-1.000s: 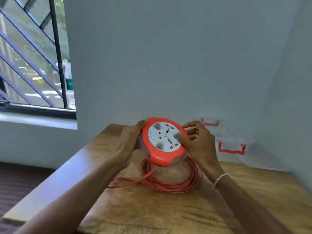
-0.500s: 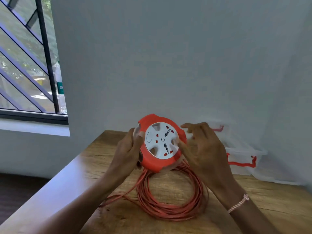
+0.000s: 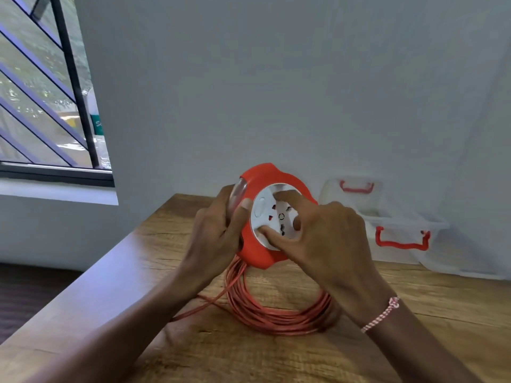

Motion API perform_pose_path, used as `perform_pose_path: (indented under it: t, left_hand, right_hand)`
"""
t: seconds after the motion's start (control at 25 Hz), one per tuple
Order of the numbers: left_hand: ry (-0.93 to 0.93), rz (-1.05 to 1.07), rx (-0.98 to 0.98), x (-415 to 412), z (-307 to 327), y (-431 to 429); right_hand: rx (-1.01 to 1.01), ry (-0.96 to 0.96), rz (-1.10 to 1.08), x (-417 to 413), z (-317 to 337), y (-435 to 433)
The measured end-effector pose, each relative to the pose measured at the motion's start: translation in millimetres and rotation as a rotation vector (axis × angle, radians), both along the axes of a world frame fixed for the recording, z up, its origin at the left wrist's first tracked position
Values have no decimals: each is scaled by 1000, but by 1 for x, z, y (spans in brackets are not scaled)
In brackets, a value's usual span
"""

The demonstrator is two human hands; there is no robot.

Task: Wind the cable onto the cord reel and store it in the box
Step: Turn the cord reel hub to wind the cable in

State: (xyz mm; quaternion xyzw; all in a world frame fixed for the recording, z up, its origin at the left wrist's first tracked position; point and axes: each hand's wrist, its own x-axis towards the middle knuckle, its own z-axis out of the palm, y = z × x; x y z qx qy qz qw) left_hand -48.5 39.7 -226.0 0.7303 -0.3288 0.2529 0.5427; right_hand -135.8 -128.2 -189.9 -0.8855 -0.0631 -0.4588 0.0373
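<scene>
Reel [image 3: 258,252] held tilted on edge above the surface [image 3: 414,313], near its back edge. Left hand [image 3: 218,239] is closed around the rim; right hand [image 3: 326,233] is spread, fingertips [image 3: 265,230] pressing the white socket face. Cable [image 3: 276,313] lies in a loose coil below, one strand running up to the reel. Judgement: reel rigid, light, smooth plastic; grip rim, turn by face. Cable limp, tangle-prone. Box [image 3: 401,225] sits at the back right.

Left hand [image 3: 218,239] grips orange cord reel [image 3: 257,250] edge; right hand [image 3: 329,241] fingers on white socket face [image 3: 265,214]. Cable [image 3: 276,313] coiled on wooden surface [image 3: 193,341]; clear box [image 3: 401,228] near wall.
</scene>
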Motion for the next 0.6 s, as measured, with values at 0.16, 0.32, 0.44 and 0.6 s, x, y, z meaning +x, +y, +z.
perform_pose_path:
  t: [0.16,0.32,0.44,0.6]
  left_hand:
    - [12,38,22,-2,3,-2]
    - [67,5,-15,-2,5,2]
    - [125,-21,-77,3,12,10]
    - [133,-58,-5,7,17,16]
  right_hand:
    - [542,136,23,10,5,10]
    - [397,29,19,7,5,4]
    - [-34,-11,114,-4,8,-16]
    - [-429,15,3,-5,4,-19]
